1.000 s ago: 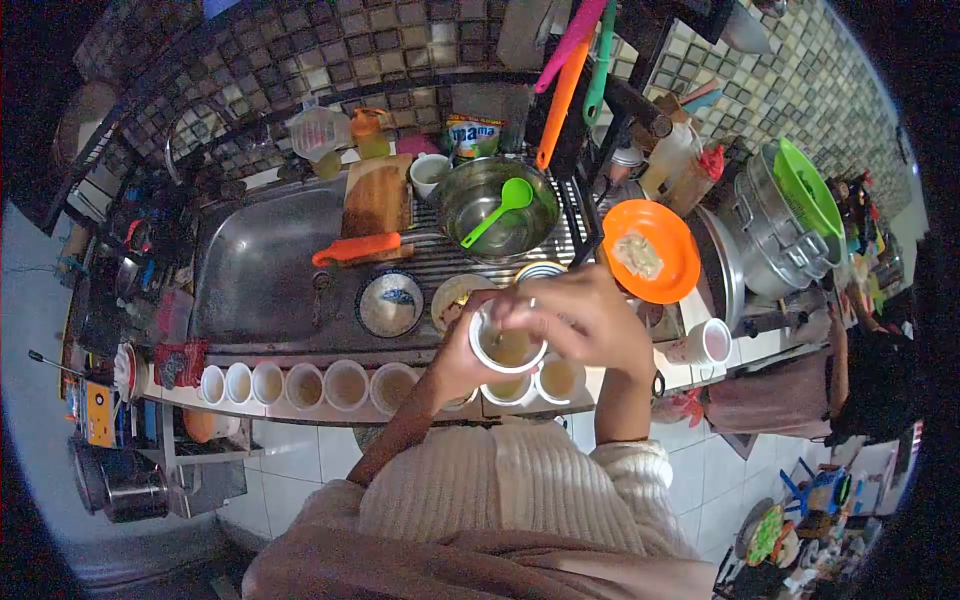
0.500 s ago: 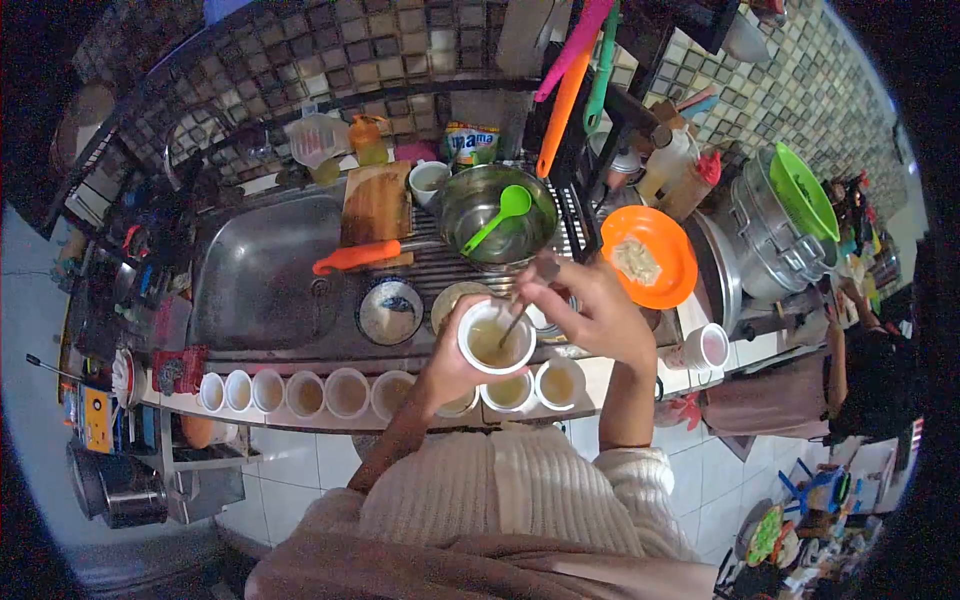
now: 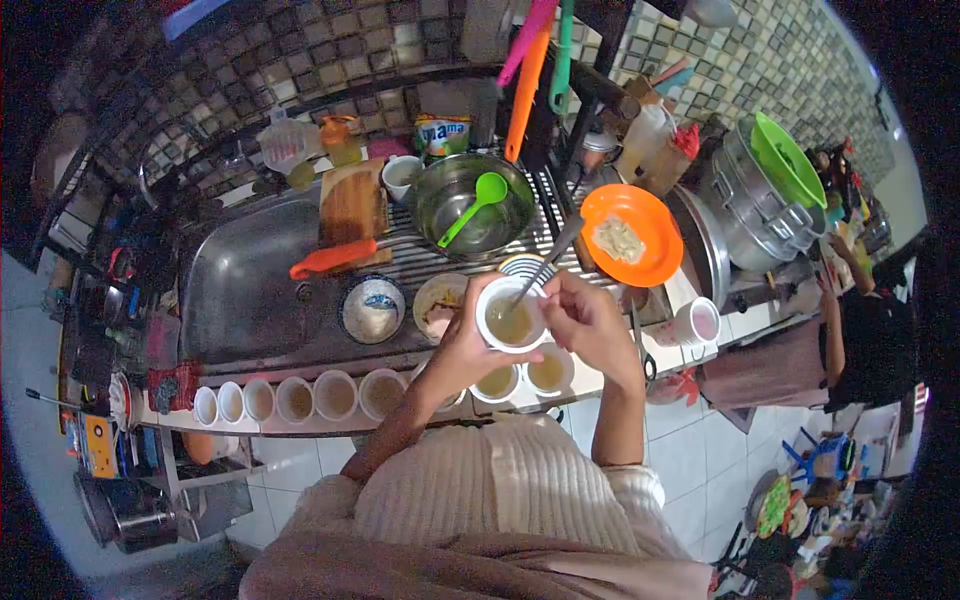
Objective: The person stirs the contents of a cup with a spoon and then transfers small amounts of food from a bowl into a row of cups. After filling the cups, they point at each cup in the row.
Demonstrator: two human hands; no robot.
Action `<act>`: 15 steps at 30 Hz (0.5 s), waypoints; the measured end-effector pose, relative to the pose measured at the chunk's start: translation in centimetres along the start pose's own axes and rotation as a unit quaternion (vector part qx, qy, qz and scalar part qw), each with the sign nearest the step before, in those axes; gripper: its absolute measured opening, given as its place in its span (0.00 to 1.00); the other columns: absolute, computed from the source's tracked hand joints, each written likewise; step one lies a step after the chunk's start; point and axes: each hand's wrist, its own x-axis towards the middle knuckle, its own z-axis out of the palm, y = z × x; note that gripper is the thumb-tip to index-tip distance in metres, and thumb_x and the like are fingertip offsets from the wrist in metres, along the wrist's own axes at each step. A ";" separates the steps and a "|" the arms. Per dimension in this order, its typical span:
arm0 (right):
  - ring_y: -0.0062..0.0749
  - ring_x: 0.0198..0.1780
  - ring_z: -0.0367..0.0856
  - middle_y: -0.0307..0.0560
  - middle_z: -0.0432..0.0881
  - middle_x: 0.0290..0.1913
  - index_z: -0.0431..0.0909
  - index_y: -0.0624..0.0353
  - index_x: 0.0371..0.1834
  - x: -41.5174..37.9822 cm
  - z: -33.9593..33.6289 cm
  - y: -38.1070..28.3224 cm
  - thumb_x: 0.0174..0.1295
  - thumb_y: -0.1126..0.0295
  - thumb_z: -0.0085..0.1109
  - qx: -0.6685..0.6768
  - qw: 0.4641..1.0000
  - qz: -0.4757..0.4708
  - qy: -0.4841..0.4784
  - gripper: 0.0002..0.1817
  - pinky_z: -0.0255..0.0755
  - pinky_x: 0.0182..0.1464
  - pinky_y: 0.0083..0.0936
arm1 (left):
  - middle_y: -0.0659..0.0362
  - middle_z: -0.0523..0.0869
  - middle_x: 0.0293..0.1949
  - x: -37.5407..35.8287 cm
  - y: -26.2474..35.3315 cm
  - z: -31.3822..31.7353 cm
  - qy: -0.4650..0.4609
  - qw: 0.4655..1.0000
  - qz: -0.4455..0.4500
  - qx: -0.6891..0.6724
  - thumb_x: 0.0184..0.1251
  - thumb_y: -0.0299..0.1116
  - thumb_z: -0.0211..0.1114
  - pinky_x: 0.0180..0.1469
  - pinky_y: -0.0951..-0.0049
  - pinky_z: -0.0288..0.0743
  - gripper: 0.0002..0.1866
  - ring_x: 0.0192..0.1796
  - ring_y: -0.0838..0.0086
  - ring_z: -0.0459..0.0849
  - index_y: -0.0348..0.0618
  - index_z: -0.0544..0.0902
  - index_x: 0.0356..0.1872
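Note:
My left hand (image 3: 462, 352) is wrapped round a white cup (image 3: 510, 315) of pale yellowish liquid, held above the counter edge. A metal spoon (image 3: 548, 262) stands tilted in the cup, its handle rising to the upper right. My right hand (image 3: 590, 325) is closed at the cup's right rim, fingers bent together; whether they pinch the rim or something small is hidden. Below the held cup are two filled cups (image 3: 547, 370). More filled cups (image 3: 335, 395) form a row along the counter edge to the left.
Behind are a steel pot (image 3: 473, 205) with a green ladle (image 3: 480, 208), a patterned bowl (image 3: 373, 309), a cutting board (image 3: 352, 205) and the sink (image 3: 255, 280). An orange plate (image 3: 632, 236) and cup stack (image 3: 697, 322) stand right. Another person's arm (image 3: 830, 330) shows far right.
My right hand has gone from holding the spoon above the cup to the cup's right rim. The spoon now leans in the cup with its handle free. The view has shifted slightly.

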 end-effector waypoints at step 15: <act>0.14 0.14 0.64 0.35 0.68 0.17 0.68 0.63 0.31 -6.6 -8.7 8.6 0.59 0.77 0.46 -0.070 0.966 0.088 0.231 0.02 0.56 0.14 0.12 | 0.54 0.76 0.44 -1.7 0.0 -7.0 0.044 0.988 -0.067 0.135 0.45 0.31 0.69 0.50 0.72 0.67 0.25 0.46 0.69 0.75 0.37 0.70 0.46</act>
